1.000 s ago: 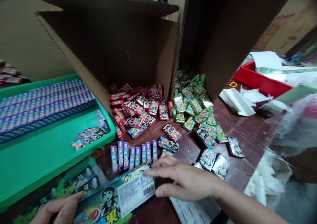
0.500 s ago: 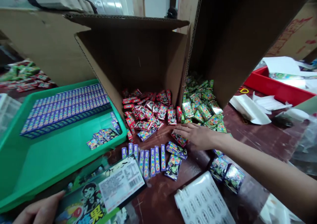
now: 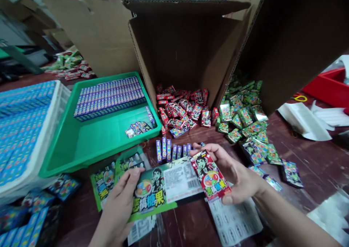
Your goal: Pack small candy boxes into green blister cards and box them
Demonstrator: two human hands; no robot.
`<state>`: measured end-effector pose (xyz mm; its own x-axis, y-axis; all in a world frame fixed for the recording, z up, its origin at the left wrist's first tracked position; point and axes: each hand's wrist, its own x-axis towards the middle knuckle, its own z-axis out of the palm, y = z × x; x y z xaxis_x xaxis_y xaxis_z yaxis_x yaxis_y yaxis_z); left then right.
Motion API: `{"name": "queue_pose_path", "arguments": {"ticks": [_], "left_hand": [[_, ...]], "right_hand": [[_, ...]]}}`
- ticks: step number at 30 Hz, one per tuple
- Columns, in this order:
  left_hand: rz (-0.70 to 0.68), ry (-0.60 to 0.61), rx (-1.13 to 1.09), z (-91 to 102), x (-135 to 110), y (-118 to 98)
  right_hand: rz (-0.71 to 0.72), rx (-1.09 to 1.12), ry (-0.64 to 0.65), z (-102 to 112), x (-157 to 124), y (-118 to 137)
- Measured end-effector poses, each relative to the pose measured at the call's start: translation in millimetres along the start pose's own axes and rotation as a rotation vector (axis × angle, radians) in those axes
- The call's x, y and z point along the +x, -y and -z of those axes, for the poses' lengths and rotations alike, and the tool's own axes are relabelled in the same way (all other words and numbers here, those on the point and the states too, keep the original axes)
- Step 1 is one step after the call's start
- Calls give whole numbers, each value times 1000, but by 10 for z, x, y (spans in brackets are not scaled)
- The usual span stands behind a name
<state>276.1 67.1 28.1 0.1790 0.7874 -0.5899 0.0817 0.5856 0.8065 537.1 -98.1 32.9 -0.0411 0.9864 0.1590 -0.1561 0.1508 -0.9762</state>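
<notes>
My left hand [image 3: 124, 196] grips the left end of a green printed candy packet [image 3: 152, 199] with a white barcode label, thumb on top. My right hand [image 3: 231, 170] pinches a small red candy box [image 3: 208, 176] with a cartoon figure, held tilted over the packet's right end. Under my hands lies a sheet of oval stickers [image 3: 234, 218]. Beyond the packet, a row of small purple boxes [image 3: 164, 149] stands on the dark table. More green packets [image 3: 105, 181] lie left of my left hand.
A cardboard box [image 3: 177, 54] on its side spills red candy boxes [image 3: 182, 110]. Green candy boxes [image 3: 242, 112] lie to its right. At left are a green tray [image 3: 95, 138] with purple boxes and a white crate [image 3: 61, 105] of blue boxes. A red bin [image 3: 327, 87] stands far right.
My right hand has come back from the piles with a red candy box, now over the packet. My left hand has moved the packet up and right. The view has shifted left.
</notes>
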Motion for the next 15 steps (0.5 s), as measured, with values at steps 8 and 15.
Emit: {"name": "queue_pose_path", "arguments": {"ticks": [8, 15], "left_hand": [[78, 14, -11, 89, -66, 33], [78, -12, 39, 17, -75, -15]], "right_hand": [[-19, 29, -39, 138, -139, -97], [-61, 12, -54, 99, -174, -187]]}}
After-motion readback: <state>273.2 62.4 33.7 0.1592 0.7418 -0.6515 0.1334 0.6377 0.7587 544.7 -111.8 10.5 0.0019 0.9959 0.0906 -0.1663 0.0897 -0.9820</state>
